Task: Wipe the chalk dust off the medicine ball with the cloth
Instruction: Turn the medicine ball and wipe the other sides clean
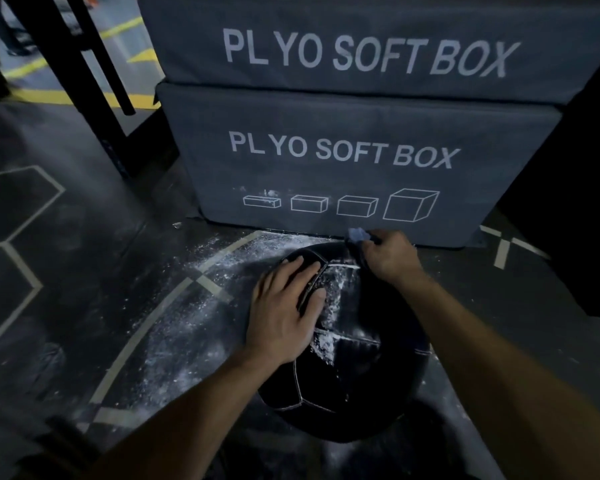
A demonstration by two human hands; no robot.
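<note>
The medicine ball [343,358], black with pale stitched seams, sits on the dark gym floor [84,271] just in front of the lower of two stacked grey plyo boxes [343,157]. White chalk dust [329,306] streaks its top panels, thickest along the seams near the middle.

The left hand [284,306] lies flat on the upper left of the ball, palm down, fingers [302,268] straight and slightly spread, pointing toward the boxes; the thumb rests near the chalked seam. Its bare forearm runs down to the lower left edge.

The right hand [392,254] is at the ball's far top edge, fingers curled into a fist around the cloth [357,234], a pale blue bunch of which sticks out on the thumb side, with darker folds hanging below onto the ball. Its forearm comes in from the lower right.

More chalk is scattered over the floor left of the ball, across pale painted lines [146,327]. A dark metal frame [84,74] stands at upper left.
</note>
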